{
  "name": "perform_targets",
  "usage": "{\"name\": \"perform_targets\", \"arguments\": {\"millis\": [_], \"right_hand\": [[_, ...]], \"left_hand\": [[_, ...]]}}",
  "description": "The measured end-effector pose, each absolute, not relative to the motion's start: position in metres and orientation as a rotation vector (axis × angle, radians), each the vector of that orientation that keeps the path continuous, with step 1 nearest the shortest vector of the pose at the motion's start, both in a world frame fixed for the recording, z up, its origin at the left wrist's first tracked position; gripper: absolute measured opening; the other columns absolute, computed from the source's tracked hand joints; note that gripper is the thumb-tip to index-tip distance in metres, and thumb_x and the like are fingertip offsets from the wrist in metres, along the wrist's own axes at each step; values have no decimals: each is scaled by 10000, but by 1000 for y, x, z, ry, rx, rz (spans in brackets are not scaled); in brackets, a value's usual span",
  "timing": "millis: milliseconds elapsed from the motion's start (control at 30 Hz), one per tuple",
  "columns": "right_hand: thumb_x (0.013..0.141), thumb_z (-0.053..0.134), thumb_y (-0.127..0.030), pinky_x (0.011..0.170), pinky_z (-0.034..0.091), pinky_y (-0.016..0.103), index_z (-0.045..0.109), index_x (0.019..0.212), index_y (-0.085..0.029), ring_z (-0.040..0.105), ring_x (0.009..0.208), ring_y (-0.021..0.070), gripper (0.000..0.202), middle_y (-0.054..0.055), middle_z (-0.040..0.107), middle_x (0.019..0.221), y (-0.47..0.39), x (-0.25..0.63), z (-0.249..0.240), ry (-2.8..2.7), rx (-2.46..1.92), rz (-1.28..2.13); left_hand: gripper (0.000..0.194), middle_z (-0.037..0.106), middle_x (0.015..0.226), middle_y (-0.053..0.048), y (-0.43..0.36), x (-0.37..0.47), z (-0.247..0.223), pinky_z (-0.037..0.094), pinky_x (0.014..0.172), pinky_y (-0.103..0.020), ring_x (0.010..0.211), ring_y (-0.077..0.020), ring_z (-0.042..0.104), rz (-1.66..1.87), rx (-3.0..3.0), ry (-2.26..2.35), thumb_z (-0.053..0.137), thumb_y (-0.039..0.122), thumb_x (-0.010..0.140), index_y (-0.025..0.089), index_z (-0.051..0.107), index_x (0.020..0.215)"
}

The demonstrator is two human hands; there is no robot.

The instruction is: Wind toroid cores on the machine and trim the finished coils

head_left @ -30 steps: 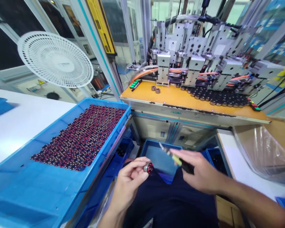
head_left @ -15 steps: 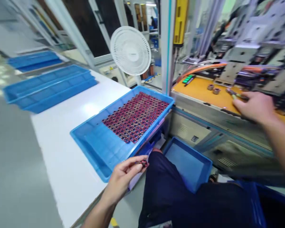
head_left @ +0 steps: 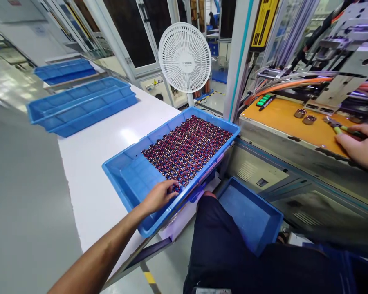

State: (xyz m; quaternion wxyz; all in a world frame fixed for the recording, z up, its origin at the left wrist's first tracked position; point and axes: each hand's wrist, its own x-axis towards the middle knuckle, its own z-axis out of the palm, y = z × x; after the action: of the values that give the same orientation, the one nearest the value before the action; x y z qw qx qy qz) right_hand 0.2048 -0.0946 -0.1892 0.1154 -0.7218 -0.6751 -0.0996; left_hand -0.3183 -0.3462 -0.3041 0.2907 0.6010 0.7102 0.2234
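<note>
My left hand (head_left: 162, 195) reaches inside a blue plastic tray (head_left: 122, 200), fingers pinched on a small round part (head_left: 176, 188) with red and dark spots, probably a wound motor stator. That part is at the near edge of many packed rows of similar parts (head_left: 190, 151); whether it rests on the tray floor I cannot tell. At the right edge, my right hand (head_left: 363, 147) is closed around the green and black handles of small pliers (head_left: 340, 127). The pliers' jaws point left over an orange work surface (head_left: 279, 122). Two copper-coloured round parts (head_left: 305, 116) stand beside them.
A white fan (head_left: 185, 59) stands behind the tray. Stacked blue trays (head_left: 82, 104) sit on the white table (head_left: 79, 171) to the left. Machine tooling (head_left: 340, 73) with orange cables rises over the orange surface. Below, another blue bin (head_left: 248, 216) lies beside my leg.
My left hand has moved from beside the tray's near edge up into it, carrying the small part. My right hand keeps the pliers over the orange surface. The view has shifted left.
</note>
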Motion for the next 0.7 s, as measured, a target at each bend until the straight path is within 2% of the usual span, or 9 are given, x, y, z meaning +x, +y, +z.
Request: {"name": "perform_targets", "arguments": {"millis": [67, 167, 400, 533, 700], "right_hand": [[867, 619, -374, 766, 375, 418, 680, 1243, -84, 589, 1157, 340, 479, 262, 631, 1251, -109, 185, -175, -1940, -2203, -274], [881, 618, -356, 785, 379, 400, 672, 1259, -84, 587, 1161, 328, 469, 240, 629, 1272, -119, 169, -166, -1901, -2256, -256], [903, 538, -335, 742, 381, 368, 683, 1206, -28, 612, 998, 300, 455, 262, 666, 1167, -124, 168, -169, -1992, -2129, -359], [906, 513, -332, 741, 375, 331, 703, 1121, -35, 608, 959, 277, 413, 234, 684, 1102, -129, 168, -167, -2052, -2087, -347], [950, 496, -349, 876, 425, 344, 683, 1078, -65, 597, 1039, 275, 364, 193, 669, 1118, -130, 170, -166, -2044, -2085, -262]], "left_hand": [[222, 577, 622, 28, -344, -319, -309, 430, 659, -289, 610, -179, 553, 540, 1646, 1905, 650, 240, 744, 217, 705, 958], [244, 636, 696, 6, -343, -320, -314, 435, 682, -288, 667, -193, 600, 507, 1677, 1960, 605, 216, 766, 215, 665, 1003], [214, 675, 694, 25, -342, -316, -313, 473, 645, -261, 646, -175, 649, 492, 1718, 2030, 559, 244, 764, 228, 594, 974], [250, 681, 659, 27, -343, -308, -297, 460, 579, -266, 577, -186, 649, 526, 1807, 2061, 564, 302, 744, 233, 581, 984], [315, 688, 675, 13, -324, -283, -254, 481, 565, -285, 560, -196, 649, 637, 2026, 2003, 556, 446, 798, 235, 584, 1030]]}}
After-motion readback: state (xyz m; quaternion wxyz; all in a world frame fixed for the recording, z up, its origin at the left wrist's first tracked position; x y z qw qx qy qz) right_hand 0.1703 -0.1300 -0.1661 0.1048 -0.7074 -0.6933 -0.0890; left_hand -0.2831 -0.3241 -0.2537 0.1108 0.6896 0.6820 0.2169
